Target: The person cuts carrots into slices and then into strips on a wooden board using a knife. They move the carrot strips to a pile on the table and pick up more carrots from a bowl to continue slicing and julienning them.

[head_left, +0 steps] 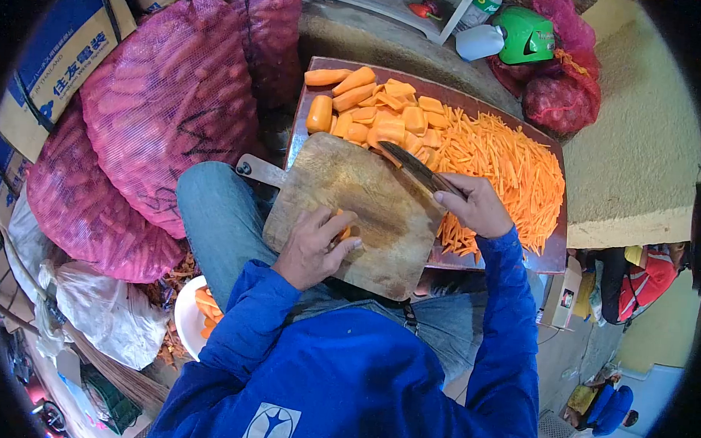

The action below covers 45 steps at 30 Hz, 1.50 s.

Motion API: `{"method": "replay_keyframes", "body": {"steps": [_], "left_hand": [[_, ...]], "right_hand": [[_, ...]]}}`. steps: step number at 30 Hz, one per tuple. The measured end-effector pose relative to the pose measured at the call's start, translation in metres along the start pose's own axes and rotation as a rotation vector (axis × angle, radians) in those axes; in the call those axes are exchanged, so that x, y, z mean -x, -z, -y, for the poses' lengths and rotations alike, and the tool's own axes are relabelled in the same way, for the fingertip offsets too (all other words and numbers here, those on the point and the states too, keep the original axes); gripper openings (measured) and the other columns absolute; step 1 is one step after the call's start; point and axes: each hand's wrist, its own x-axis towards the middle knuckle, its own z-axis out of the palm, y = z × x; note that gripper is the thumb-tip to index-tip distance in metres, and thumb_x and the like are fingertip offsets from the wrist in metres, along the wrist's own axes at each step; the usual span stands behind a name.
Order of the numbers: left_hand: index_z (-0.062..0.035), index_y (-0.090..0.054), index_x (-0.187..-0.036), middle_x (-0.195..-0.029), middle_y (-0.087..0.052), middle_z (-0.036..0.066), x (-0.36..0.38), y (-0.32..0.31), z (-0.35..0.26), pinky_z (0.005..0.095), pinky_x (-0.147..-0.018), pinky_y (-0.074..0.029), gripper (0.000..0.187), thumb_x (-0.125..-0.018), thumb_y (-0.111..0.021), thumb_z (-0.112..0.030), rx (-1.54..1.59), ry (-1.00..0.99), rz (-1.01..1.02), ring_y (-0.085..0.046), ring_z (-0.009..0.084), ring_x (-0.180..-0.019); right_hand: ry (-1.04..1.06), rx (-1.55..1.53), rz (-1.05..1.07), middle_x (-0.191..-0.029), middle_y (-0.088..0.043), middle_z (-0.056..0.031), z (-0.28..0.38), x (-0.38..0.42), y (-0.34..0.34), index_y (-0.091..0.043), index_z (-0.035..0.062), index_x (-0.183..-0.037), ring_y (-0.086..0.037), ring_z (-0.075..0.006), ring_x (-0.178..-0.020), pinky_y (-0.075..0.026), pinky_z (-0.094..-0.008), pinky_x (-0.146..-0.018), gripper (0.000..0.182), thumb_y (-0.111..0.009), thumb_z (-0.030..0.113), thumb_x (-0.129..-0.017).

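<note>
A worn wooden cutting board (pixel 382 193) lies across my lap. My left hand (pixel 311 247) rests on its lower left part, fingers curled over a small carrot piece (pixel 344 226) that is mostly hidden. In my right hand (pixel 478 204) is a knife (pixel 414 166) with a dark blade, tilted over the board's upper right edge. Past the board, a low dark red table (pixel 546 260) bears peeled carrot chunks (pixel 388 128) on the left. A wide heap of carrot sticks (pixel 514 178) covers its right side.
Pink mesh sacks of carrots (pixel 173 112) stand at the left, by cardboard boxes (pixel 63 47). A white bowl (pixel 183 321) with carrot pieces sits beside my leg. At the back right are a green helmet (pixel 527 36) and a red mesh bag (pixel 563 95). Other people are at the far right.
</note>
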Motion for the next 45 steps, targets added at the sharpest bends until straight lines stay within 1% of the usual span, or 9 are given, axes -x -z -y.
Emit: {"method": "replay_keyframes", "body": {"steps": [3, 6, 11, 15, 21, 28, 37, 43, 45], "left_hand": [[-0.0074, -0.073, -0.129, -0.094, -0.063, 0.010, 0.002, 0.006, -0.003, 0.0419, -0.084, -0.054, 0.046, -0.086, -0.087, -0.015, 0.054, -0.072, -0.003, -0.065, 0.0284, -0.086], [-0.0055, -0.073, -0.129, -0.099, -0.063, 0.011, 0.002, 0.005, -0.001, 0.0390, -0.082, -0.055, 0.049, -0.082, -0.088, -0.009, 0.214, 0.071, 0.057, -0.064, 0.0272, -0.088], [-0.0040, -0.073, -0.129, -0.122, -0.066, 0.015, -0.002, 0.014, -0.002, 0.0375, -0.091, -0.057, 0.051, -0.080, -0.090, -0.005, 0.308, 0.133, 0.109, -0.068, 0.0296, -0.105], [-0.0030, -0.074, -0.127, -0.129, -0.069, 0.017, -0.002, 0.011, 0.007, 0.0378, -0.096, -0.057, 0.049, -0.080, -0.089, -0.005, 0.290, 0.047, 0.042, -0.069, 0.0313, -0.117], [0.0000, -0.074, -0.122, -0.123, -0.072, 0.018, -0.002, -0.001, 0.007, 0.0379, -0.095, -0.058, 0.042, -0.083, -0.088, -0.006, 0.318, 0.032, 0.058, -0.071, 0.0336, -0.113], [0.0005, -0.072, -0.122, -0.119, -0.071, 0.019, 0.000, -0.012, -0.003, 0.0400, -0.092, -0.058, 0.043, -0.083, -0.089, -0.008, 0.162, -0.022, -0.067, -0.071, 0.0354, -0.107], [0.0014, -0.072, -0.122, -0.118, -0.070, 0.019, 0.003, -0.011, -0.006, 0.0386, -0.089, -0.059, 0.043, -0.082, -0.087, -0.001, 0.185, -0.004, -0.041, -0.072, 0.0330, -0.103], [0.0030, -0.072, -0.118, -0.116, -0.069, 0.018, 0.000, -0.014, -0.018, 0.0371, -0.084, -0.059, 0.038, -0.082, -0.085, 0.002, 0.148, -0.008, -0.120, -0.072, 0.0302, -0.096], [0.0032, -0.072, -0.117, -0.116, -0.069, 0.018, 0.002, -0.013, -0.018, 0.0371, -0.084, -0.059, 0.037, -0.082, -0.085, 0.002, 0.154, 0.003, -0.144, -0.072, 0.0301, -0.096]], "right_hand": [[-0.153, -0.119, 0.014, -0.076, -0.063, 0.0019, 0.005, 0.003, -0.003, -0.076, 0.0038, -0.126, -0.053, -0.0065, -0.062, -0.045, -0.0272, -0.056, 0.028, -0.069, 0.021, -0.104], [-0.115, -0.234, -0.044, -0.072, -0.058, 0.0040, -0.005, 0.001, -0.005, -0.076, 0.0034, -0.127, -0.050, -0.0048, -0.057, -0.042, -0.0257, -0.051, 0.029, -0.068, 0.021, -0.105], [-0.101, -0.421, -0.163, -0.067, -0.052, 0.0059, -0.019, -0.006, -0.005, -0.070, 0.0024, -0.100, -0.048, -0.0039, -0.048, -0.038, -0.0239, -0.044, 0.020, -0.066, 0.021, -0.107], [-0.089, -0.463, -0.179, -0.066, -0.053, 0.0057, 0.000, 0.008, -0.013, -0.065, 0.0044, -0.093, -0.047, -0.0035, -0.047, -0.037, -0.0236, -0.044, 0.023, -0.065, 0.022, -0.108], [-0.214, -0.552, -0.130, -0.070, -0.057, 0.0053, 0.016, 0.063, -0.055, -0.071, 0.0001, -0.129, -0.051, -0.0030, -0.053, -0.040, -0.0223, -0.048, 0.031, -0.067, 0.022, -0.108], [-0.272, -0.612, -0.019, -0.075, -0.060, 0.0039, 0.025, 0.112, -0.100, -0.064, -0.0004, -0.145, -0.052, -0.0042, -0.054, -0.045, -0.0249, -0.051, 0.042, -0.067, 0.019, -0.109], [-0.250, -0.654, 0.076, -0.072, -0.054, 0.0054, 0.041, 0.100, -0.110, -0.064, -0.0007, -0.137, -0.048, -0.0016, -0.056, -0.040, -0.0221, -0.051, 0.034, -0.059, 0.024, -0.113], [-0.177, -0.570, 0.052, -0.082, -0.061, -0.0040, 0.044, 0.086, -0.113, -0.064, -0.0007, -0.138, -0.059, -0.0130, -0.069, -0.048, -0.0309, -0.063, 0.034, -0.063, 0.020, -0.111], [-0.095, -0.538, -0.025, -0.076, -0.056, 0.0043, 0.043, 0.091, -0.116, -0.062, 0.0014, -0.144, -0.049, -0.0032, -0.057, -0.042, -0.0228, -0.052, 0.038, -0.060, 0.022, -0.112]]}}
